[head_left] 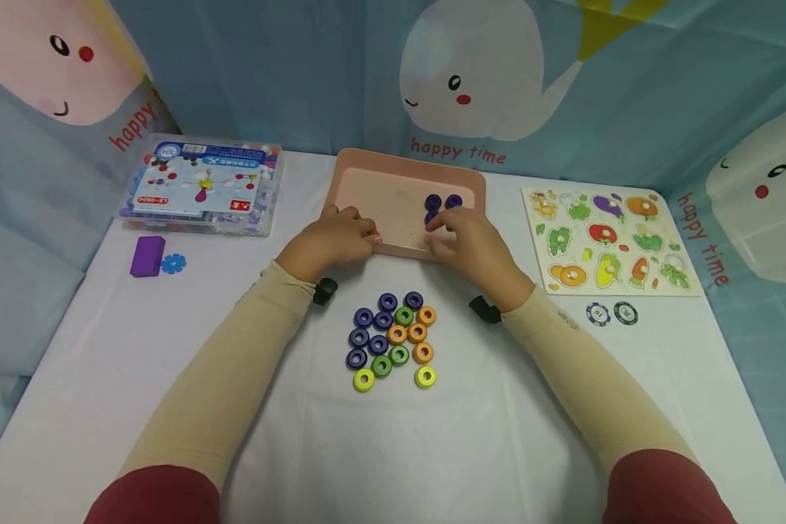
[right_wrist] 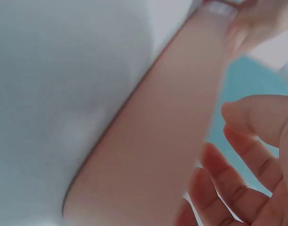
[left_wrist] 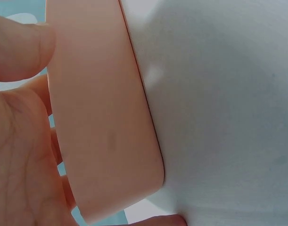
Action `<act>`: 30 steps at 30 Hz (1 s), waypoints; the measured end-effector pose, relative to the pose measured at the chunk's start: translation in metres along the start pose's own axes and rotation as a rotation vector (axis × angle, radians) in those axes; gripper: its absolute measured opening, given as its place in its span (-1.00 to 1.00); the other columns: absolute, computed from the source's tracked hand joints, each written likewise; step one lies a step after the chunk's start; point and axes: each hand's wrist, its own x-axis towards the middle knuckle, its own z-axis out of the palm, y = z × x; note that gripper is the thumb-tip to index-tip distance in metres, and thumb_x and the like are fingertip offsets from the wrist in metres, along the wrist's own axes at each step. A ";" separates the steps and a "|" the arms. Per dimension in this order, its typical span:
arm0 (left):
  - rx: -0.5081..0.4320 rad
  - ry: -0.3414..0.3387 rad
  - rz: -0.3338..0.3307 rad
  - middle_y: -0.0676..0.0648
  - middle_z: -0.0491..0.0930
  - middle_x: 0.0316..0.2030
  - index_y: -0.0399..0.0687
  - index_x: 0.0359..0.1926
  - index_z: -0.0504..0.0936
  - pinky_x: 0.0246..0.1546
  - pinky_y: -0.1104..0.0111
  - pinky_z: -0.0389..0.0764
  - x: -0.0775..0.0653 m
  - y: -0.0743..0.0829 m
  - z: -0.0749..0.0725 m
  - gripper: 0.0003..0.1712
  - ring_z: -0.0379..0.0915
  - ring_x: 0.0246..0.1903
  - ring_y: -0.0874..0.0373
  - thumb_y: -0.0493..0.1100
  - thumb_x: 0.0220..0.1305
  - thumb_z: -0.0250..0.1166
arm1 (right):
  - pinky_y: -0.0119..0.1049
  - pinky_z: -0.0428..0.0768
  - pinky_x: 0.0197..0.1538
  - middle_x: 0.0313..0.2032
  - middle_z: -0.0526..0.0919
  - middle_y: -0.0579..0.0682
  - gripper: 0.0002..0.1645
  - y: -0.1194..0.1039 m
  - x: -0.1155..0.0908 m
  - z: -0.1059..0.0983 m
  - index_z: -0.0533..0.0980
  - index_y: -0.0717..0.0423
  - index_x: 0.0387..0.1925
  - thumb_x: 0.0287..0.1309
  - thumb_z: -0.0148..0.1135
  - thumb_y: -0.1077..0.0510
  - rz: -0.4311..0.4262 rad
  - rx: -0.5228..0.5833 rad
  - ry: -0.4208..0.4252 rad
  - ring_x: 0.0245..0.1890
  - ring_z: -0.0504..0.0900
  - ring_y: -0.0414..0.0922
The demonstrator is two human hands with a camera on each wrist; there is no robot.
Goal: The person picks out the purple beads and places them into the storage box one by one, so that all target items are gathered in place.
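Note:
A shallow peach tray [head_left: 380, 193] lies beyond the hands. My left hand [head_left: 334, 240] holds its near left corner; in the left wrist view the thumb [left_wrist: 23, 49] is at the rim, with fingers behind the wall. Over the tray's right part is my right hand [head_left: 474, 247], thumb and index finger apart with nothing between them. Dark purple rings [head_left: 454, 201] sit in the tray just past its fingertips, partly hidden by the hand. Closer to the body, several loose rings lie on the cloth: purple [head_left: 359, 337], green [head_left: 381, 366], orange [head_left: 423, 353] and yellow [head_left: 425, 376].
On the left are a clear plastic box [head_left: 199, 185] with a printed label, a purple block [head_left: 148, 256] and a blue notched disc [head_left: 173, 263]. A vegetable puzzle board [head_left: 589, 255] lies right, two chips [head_left: 598, 314] before it. A printed curtain [head_left: 340, 87] hangs behind.

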 end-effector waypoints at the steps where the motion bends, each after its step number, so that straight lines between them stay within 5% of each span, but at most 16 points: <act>1: 0.004 0.000 0.004 -0.16 0.39 0.24 0.07 0.23 0.56 0.25 0.00 0.27 0.000 -0.001 0.000 -0.50 0.12 0.24 -0.14 0.12 0.52 -0.11 | -0.07 0.51 0.19 -0.01 0.67 -0.06 -0.80 -0.004 -0.008 0.000 0.64 -0.02 -0.11 0.27 0.32 0.03 -0.027 0.005 -0.006 0.06 0.56 -0.06; 11: 0.018 -0.001 0.010 -0.17 0.40 0.23 0.04 0.24 0.55 0.31 0.00 0.20 0.003 -0.002 0.000 -0.50 0.13 0.28 -0.13 0.11 0.53 -0.12 | -0.16 0.50 0.06 -0.22 0.70 -0.21 -0.88 -0.025 -0.062 0.017 0.67 -0.09 -0.25 0.19 0.42 0.02 -0.228 -0.022 -0.093 -0.10 0.57 -0.16; 19: 0.031 -0.003 0.025 -0.17 0.42 0.23 0.02 0.23 0.55 0.33 0.03 0.11 0.002 0.000 0.000 -0.50 0.17 0.28 -0.10 0.10 0.53 -0.13 | -0.14 0.48 0.15 -0.18 0.71 -0.13 -0.87 -0.028 -0.064 0.026 0.68 -0.04 -0.23 0.21 0.37 0.04 -0.167 -0.093 -0.152 -0.04 0.54 -0.12; 30: 0.032 0.004 0.019 -0.16 0.43 0.22 0.03 0.21 0.56 0.34 0.04 0.11 0.003 0.000 0.001 -0.51 0.18 0.29 -0.07 0.10 0.53 -0.13 | -0.17 0.53 0.03 -0.26 0.70 -0.13 -0.89 -0.031 -0.060 0.025 0.66 -0.01 -0.26 0.19 0.34 0.08 -0.152 -0.074 -0.171 -0.17 0.55 -0.13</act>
